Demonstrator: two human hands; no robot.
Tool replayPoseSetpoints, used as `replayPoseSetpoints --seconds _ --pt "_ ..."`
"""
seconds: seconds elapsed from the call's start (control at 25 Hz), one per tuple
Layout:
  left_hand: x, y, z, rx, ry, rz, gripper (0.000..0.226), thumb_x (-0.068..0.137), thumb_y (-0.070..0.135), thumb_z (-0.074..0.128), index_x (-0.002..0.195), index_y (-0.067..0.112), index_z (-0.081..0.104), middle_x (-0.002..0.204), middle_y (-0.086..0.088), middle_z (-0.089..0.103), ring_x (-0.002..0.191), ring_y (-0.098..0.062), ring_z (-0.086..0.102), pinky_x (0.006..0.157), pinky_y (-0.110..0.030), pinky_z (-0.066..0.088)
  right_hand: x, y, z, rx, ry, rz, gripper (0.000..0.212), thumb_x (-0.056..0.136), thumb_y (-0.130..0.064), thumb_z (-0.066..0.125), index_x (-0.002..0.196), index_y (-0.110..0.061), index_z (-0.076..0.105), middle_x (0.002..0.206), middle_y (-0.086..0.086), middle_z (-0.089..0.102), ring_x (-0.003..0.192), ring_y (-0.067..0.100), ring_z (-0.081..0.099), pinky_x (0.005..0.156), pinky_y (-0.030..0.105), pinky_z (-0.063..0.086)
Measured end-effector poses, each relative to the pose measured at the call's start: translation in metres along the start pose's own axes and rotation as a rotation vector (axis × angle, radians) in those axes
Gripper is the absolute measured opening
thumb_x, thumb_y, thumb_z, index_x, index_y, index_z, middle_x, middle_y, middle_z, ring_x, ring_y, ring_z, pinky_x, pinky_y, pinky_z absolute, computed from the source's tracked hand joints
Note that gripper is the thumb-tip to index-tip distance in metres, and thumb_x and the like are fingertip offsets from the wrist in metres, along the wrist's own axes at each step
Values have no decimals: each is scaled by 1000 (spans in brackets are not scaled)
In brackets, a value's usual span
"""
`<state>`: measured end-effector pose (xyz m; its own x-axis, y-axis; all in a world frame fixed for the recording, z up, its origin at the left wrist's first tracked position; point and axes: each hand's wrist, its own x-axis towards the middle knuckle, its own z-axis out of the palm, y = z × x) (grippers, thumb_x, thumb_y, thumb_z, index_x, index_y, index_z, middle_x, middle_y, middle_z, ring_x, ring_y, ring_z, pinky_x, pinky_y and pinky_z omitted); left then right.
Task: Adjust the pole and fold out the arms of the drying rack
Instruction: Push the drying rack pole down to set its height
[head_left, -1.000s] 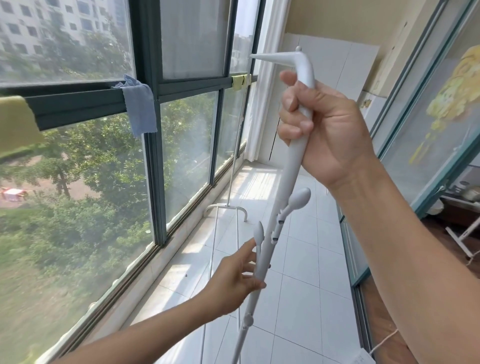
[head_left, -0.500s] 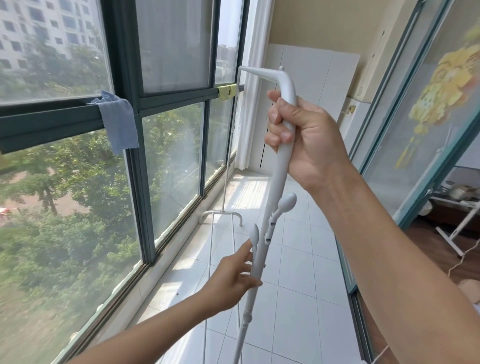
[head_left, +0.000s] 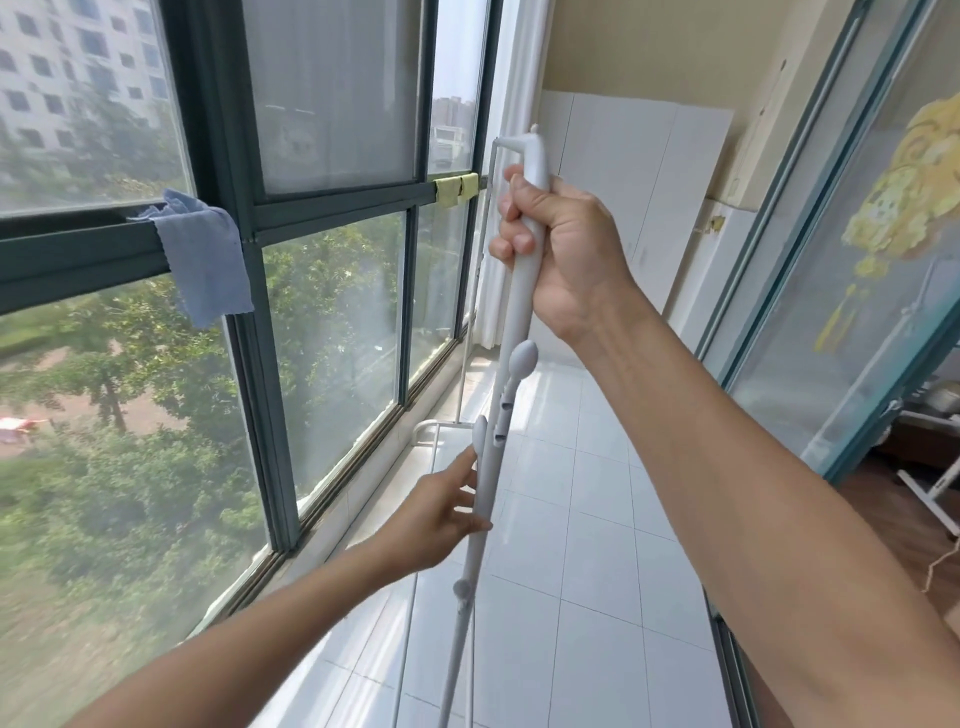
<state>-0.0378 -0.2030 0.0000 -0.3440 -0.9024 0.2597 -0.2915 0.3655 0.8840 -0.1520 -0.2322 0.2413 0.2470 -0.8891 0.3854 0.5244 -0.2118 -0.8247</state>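
The white drying rack pole (head_left: 519, 306) stands nearly upright in the middle of the view, its bent top pointing left toward the window. My right hand (head_left: 563, 254) is shut around the pole just under that bend. Two folded arms with rounded tips lie along the pole: an upper arm (head_left: 521, 364) and a lower arm (head_left: 480, 434). My left hand (head_left: 441, 512) rests against the pole below the lower arm, fingers partly spread, thumb near the arm's tip. A small knob (head_left: 462, 588) sits on the pole lower down. The pole's foot is out of view.
Tall dark-framed windows (head_left: 244, 322) run along the left, with a blue cloth (head_left: 205, 260) draped on the crossbar. The rack's far upright and base bar (head_left: 441, 426) stand by the sill. White tiled floor (head_left: 597, 545) stretches ahead; a teal sliding door frame (head_left: 810, 291) borders the right.
The view has turned slightly and the pole now stands more upright. My right hand keeps its grip near the top. My left hand stays on the pole by the lower arm.
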Motion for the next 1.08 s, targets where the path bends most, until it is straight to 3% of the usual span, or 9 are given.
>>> replayPoseSetpoints --seconds 0.16,0.32,0.52,0.6,0.76,0.96,1.08 --pt "37 -19 -13 24 38 -11 85 80 -6 65 120 62 33 85 14 62 80 1 63 72 -12 54 41 16 -16 7 -12 -3 7 90 3 49 89 -3 53 60 3 47 38 8 36 45 23 36" --pt "82 -42 -29 42 41 -6 83 80 -7 65 115 61 35 86 11 59 77 1 62 73 -15 55 91 32 -32 -2 2 -14 6 89 3 50 88 -2 53 62 5 46 38 8 35 44 24 36" --pt "155 -73 -56 44 6 -8 75 79 -5 66 136 34 36 86 12 58 78 -2 63 77 -16 56 165 53 -57 -46 57 -18 6 89 1 51 95 -1 54 62 4 45 38 8 34 44 23 36" --pt "184 -81 -65 32 -23 -2 74 80 -3 65 138 32 35 86 13 58 79 -4 63 81 -23 58 191 56 -68 -65 82 -27 6 89 0 50 92 -3 55 63 4 44 38 8 33 45 23 34" --pt "246 -102 -79 29 -63 2 75 81 -2 65 139 34 33 86 14 57 80 -10 63 83 -30 58 246 67 -97 -79 109 -41 6 90 0 50 91 -4 54 63 3 46 38 7 34 44 22 34" --pt "318 -129 -80 31 -70 -7 84 81 -1 64 129 57 27 88 13 59 83 -11 65 79 -20 57 307 77 -142 -97 122 -31 7 90 0 50 89 -4 56 63 2 46 39 7 33 46 23 35" --pt "368 -142 -75 41 -42 -17 81 81 -3 64 139 40 30 88 8 59 84 -18 66 81 -25 58 348 79 -175 -102 114 -23 6 90 -1 51 89 -4 55 64 3 45 38 7 33 46 23 35"
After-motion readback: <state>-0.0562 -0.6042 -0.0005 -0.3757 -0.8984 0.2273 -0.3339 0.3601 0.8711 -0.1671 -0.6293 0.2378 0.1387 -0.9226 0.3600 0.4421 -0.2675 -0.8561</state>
